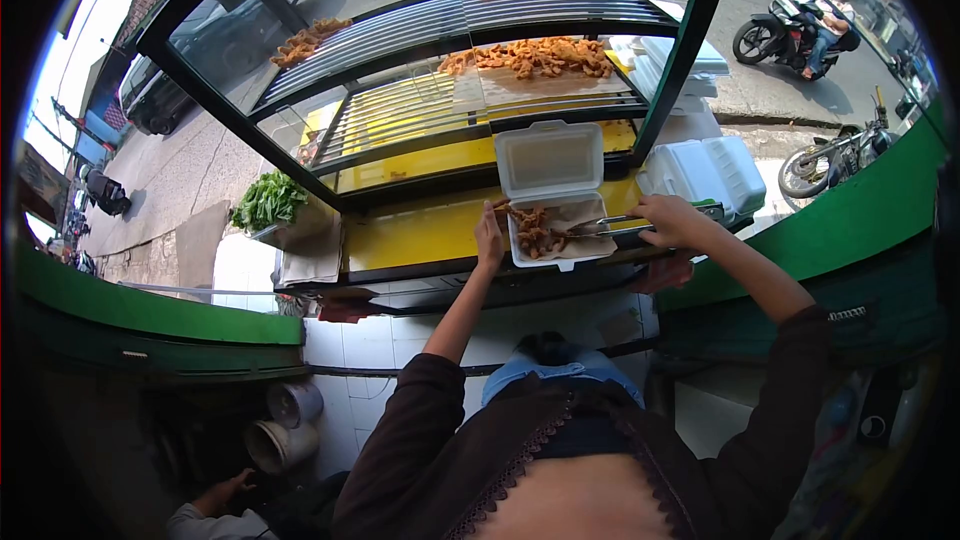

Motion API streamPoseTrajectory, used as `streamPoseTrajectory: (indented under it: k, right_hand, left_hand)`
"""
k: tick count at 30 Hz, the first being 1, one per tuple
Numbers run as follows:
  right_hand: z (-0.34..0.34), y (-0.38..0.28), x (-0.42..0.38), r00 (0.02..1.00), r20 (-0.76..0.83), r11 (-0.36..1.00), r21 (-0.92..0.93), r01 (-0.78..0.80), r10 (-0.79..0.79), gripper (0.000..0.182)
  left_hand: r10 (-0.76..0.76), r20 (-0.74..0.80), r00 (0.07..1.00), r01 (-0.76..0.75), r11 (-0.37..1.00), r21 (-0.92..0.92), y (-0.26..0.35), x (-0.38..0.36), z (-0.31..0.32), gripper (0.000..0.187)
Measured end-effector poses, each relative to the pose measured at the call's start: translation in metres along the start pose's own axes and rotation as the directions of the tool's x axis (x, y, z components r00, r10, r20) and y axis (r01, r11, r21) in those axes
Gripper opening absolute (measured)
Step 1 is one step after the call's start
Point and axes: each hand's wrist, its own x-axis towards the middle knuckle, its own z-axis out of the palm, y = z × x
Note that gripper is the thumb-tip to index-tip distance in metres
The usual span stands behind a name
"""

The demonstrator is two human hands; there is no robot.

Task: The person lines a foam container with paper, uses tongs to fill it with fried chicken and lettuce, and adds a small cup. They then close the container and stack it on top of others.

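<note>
An open white foam takeaway box [549, 158] sits on the yellow counter with its lid tipped back. Brown paper [590, 212] lines it, and fried chicken pieces [538, 236] lie inside on the left. My left hand [488, 240] grips the box's left edge, fingers partly hidden from view. In my right hand [672, 222] is a pair of metal tongs [603, 225], its tips down at the chicken in the box.
A glass display case [400, 145] holds more fried pieces [545, 58] on its racks. Stacked foam boxes [705, 175] stand right, leafy greens [270, 202] left. Another person's hand [228, 490] shows low left near buckets [282, 445]. A motorbike rider [825, 25] is on the street.
</note>
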Motion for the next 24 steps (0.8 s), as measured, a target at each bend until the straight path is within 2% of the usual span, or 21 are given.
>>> streamPoseTrajectory:
  k: [4,7,9,14,16,20,23,24]
  right_hand:
    - [-0.006,-0.002,-0.003,1.000,-0.021,1.000,0.018,0.011,-0.010,0.039]
    - [-0.022,-0.002,-0.005,0.996,-0.094,0.995,0.102,0.007,0.002,0.038]
    - [-0.030,0.001,-0.003,0.971,-0.235,0.992,0.104,0.072,-0.046,0.038]
    - [-0.032,-0.013,0.028,0.973,-0.191,0.991,0.000,0.136,-0.133,0.039]
    - [-0.030,-0.018,0.040,0.977,-0.145,0.985,-0.099,0.141,-0.155,0.040]
    - [-0.033,-0.019,0.041,0.969,-0.174,0.981,-0.115,0.155,-0.173,0.040]
    - [-0.045,-0.021,0.026,0.983,-0.140,0.993,-0.024,0.118,-0.120,0.043]
    - [-0.048,-0.023,0.021,0.995,-0.072,0.997,0.020,0.078,-0.076,0.045]
  left_hand:
    - [-0.013,0.014,1.000,0.014,1.000,-0.015,-0.005,0.001,-0.002,0.058]
    - [0.003,-0.007,1.000,-0.003,1.000,-0.021,-0.001,0.001,0.001,0.057]
    - [-0.001,-0.014,1.000,0.000,0.999,-0.045,-0.004,0.001,0.003,0.057]
    - [-0.016,-0.008,1.000,0.016,1.000,0.025,-0.008,0.002,-0.002,0.056]
    - [-0.002,-0.015,1.000,0.003,1.000,0.025,-0.008,0.003,-0.001,0.056]
    - [0.018,-0.024,1.000,-0.018,1.000,-0.008,-0.009,0.003,0.000,0.055]
    - [-0.023,-0.009,1.000,0.023,0.999,-0.031,-0.006,0.002,-0.001,0.056]
    - [-0.027,-0.011,1.000,0.026,0.999,-0.032,-0.005,0.001,0.000,0.056]
